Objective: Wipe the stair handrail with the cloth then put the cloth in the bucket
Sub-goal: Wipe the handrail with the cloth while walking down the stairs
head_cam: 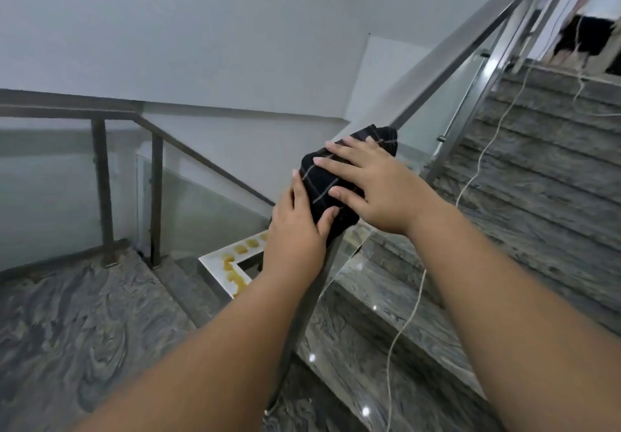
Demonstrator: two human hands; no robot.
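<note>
Grey marbled stone landing (84, 324) at 8 o'clock. My left hand (295, 230) w/ fingers closed round the dark plaid cloth (327, 179), which is draped over the brushed steel handrail (447, 51) at centre. My right hand (373, 186), fingers spread flat, presses it from 3 o'clock.

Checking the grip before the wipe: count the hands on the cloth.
2. The left hand grips the near, lower end of the dark checked cloth on the handrail; the right hand lies flat over its upper part.
</note>
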